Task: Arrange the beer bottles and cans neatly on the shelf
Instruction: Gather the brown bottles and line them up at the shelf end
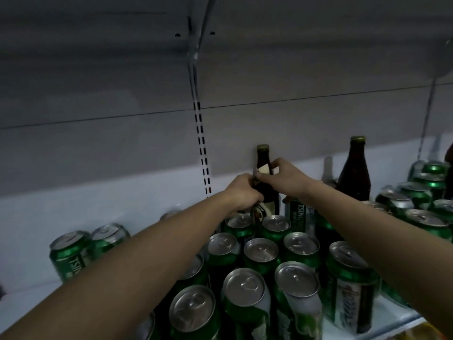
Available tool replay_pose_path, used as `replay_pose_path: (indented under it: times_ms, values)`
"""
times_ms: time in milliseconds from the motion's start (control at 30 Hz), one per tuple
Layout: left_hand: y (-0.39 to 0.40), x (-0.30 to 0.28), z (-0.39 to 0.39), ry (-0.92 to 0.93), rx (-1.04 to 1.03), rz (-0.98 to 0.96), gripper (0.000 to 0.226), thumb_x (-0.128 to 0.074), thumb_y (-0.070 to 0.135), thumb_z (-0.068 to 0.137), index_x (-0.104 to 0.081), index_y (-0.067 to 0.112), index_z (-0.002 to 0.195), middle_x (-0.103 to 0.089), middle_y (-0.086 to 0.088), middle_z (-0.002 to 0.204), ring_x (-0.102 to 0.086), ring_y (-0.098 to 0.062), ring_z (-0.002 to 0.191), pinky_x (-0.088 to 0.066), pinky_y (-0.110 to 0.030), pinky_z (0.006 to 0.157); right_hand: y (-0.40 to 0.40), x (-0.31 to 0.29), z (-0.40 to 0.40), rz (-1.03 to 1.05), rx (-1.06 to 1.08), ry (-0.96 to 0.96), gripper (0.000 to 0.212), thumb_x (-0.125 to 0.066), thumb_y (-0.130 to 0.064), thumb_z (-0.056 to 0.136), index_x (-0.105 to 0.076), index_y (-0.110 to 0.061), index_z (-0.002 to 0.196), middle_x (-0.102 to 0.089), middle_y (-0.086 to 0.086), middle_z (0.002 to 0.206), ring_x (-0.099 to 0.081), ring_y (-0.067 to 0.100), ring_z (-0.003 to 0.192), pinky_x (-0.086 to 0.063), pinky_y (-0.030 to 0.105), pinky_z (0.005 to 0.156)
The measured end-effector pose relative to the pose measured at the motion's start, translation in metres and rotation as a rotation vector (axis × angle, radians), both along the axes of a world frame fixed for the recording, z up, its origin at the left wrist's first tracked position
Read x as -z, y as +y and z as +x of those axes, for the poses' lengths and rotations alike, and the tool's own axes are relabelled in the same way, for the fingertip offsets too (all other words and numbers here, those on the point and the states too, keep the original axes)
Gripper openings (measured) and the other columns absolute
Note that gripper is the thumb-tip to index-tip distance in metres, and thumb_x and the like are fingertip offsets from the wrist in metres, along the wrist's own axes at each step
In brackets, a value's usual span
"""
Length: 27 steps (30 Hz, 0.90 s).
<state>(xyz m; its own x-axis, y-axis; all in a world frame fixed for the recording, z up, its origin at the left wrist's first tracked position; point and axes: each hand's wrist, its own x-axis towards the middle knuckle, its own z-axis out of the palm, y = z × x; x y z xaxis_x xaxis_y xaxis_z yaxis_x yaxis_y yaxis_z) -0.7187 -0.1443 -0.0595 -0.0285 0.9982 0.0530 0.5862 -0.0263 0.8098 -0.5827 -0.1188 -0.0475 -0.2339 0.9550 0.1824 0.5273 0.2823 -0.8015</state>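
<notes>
A dark beer bottle (263, 158) with a gold cap stands upright at the back of the white shelf (122, 209). My left hand (241, 192) grips its body from the left. My right hand (285, 176) pinches its shoulder near the pale neck label. In front of it stand several green cans (261, 253) in rows, silver tops up. A taller brown bottle (355, 173) stands to the right against the back wall.
Two green cans (71, 253) stand apart at the left. More green cans (426, 192) crowd the far right. A slotted upright (203, 153) runs down the back wall. The upper shelf's underside (220, 33) hangs close overhead.
</notes>
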Motion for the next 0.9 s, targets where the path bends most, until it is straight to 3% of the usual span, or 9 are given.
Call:
replay_pose_path:
  times_ms: [100, 167, 300, 400, 467, 533, 633, 767, 900]
  values:
    - [0.005, 0.007, 0.001, -0.041, -0.029, 0.019, 0.054, -0.064, -0.004, 0.085, -0.044, 0.011, 0.132, -0.063, -0.023, 0.114, -0.058, -0.030, 0.081, -0.049, -0.037, 0.068, 0.004, 0.009, -0.001, -0.046, -0.042, 0.056, 0.053, -0.063, -0.036, 0.096, -0.039, -0.014, 0.138, -0.058, 0.009, 0.123, -0.062, 0.032, 0.109, -0.057, 0.055, 0.082]
    - [0.008, 0.011, 0.000, -0.061, -0.048, 0.041, 0.057, -0.065, -0.004, 0.084, -0.044, 0.013, 0.134, -0.063, -0.023, 0.116, -0.059, -0.030, 0.085, -0.050, -0.037, 0.070, 0.007, 0.011, -0.002, -0.037, -0.040, 0.100, 0.052, -0.064, -0.030, 0.096, -0.040, -0.013, 0.139, -0.059, 0.010, 0.124, -0.062, 0.029, 0.105, -0.057, 0.048, 0.075]
    - [0.010, 0.008, -0.002, -0.092, -0.016, 0.049, 0.061, -0.069, -0.005, 0.082, -0.046, 0.010, 0.137, -0.063, -0.018, 0.122, -0.066, -0.034, 0.103, -0.055, -0.046, 0.091, 0.011, 0.009, 0.000, -0.059, -0.049, 0.204, 0.043, -0.065, -0.018, 0.096, -0.045, -0.009, 0.133, -0.061, 0.009, 0.112, -0.060, 0.018, 0.084, -0.045, 0.025, 0.054]
    - [0.009, 0.007, -0.005, -0.100, 0.048, 0.074, 0.070, -0.070, -0.004, 0.084, -0.040, 0.009, 0.146, -0.066, -0.011, 0.121, -0.065, -0.027, 0.106, -0.054, -0.040, 0.096, 0.010, 0.004, 0.007, -0.074, -0.036, 0.268, 0.036, -0.063, -0.019, 0.097, -0.047, -0.012, 0.129, -0.064, 0.013, 0.113, -0.064, 0.025, 0.089, -0.049, 0.031, 0.053]
    - [0.006, 0.004, -0.007, -0.113, 0.089, 0.116, 0.069, -0.071, 0.001, 0.086, -0.039, 0.010, 0.146, -0.065, 0.006, 0.104, -0.065, -0.015, 0.100, -0.054, -0.023, 0.085, 0.007, -0.003, 0.013, -0.055, -0.022, 0.298, 0.031, -0.063, -0.022, 0.098, -0.048, -0.018, 0.125, -0.064, 0.010, 0.109, -0.065, 0.025, 0.088, -0.051, 0.034, 0.053]
    - [0.003, -0.002, -0.008, -0.128, 0.147, 0.166, 0.066, -0.073, 0.005, 0.087, -0.042, 0.015, 0.144, -0.062, 0.012, 0.102, -0.063, -0.010, 0.100, -0.050, -0.010, 0.069, 0.005, -0.013, 0.019, -0.008, -0.007, 0.312, 0.028, -0.062, -0.026, 0.098, -0.047, -0.022, 0.121, -0.063, 0.003, 0.100, -0.065, 0.019, 0.080, -0.050, 0.031, 0.050]
    - [-0.002, -0.013, -0.008, -0.141, 0.205, 0.228, 0.078, -0.075, 0.010, 0.086, -0.032, 0.024, 0.150, -0.063, -0.004, 0.114, -0.063, -0.008, 0.092, -0.048, -0.009, 0.060, -0.001, -0.034, 0.025, 0.073, 0.000, 0.348, 0.026, -0.062, -0.028, 0.098, -0.048, -0.026, 0.120, -0.063, -0.004, 0.093, -0.065, 0.015, 0.078, -0.052, 0.028, 0.046]
    - [-0.007, -0.027, -0.003, -0.176, 0.282, 0.324, 0.088, -0.075, 0.004, 0.084, -0.023, 0.027, 0.151, -0.057, 0.011, 0.109, -0.061, 0.013, 0.088, -0.051, -0.009, 0.068, -0.014, -0.060, 0.030, 0.142, -0.014, 0.414, 0.022, -0.062, -0.030, 0.098, -0.050, -0.029, 0.116, -0.065, -0.005, 0.094, -0.067, 0.015, 0.084, -0.055, 0.029, 0.051]
    - [-0.018, -0.045, -0.003, -0.160, 0.298, 0.409, 0.094, -0.078, 0.008, 0.082, -0.021, 0.034, 0.151, -0.057, 0.000, 0.116, -0.063, -0.011, 0.103, -0.055, -0.018, 0.081, -0.033, -0.078, 0.030, 0.154, -0.033, 0.520, 0.021, -0.059, -0.031, 0.099, -0.053, -0.026, 0.119, -0.067, -0.003, 0.097, -0.068, 0.019, 0.085, -0.058, 0.029, 0.051]
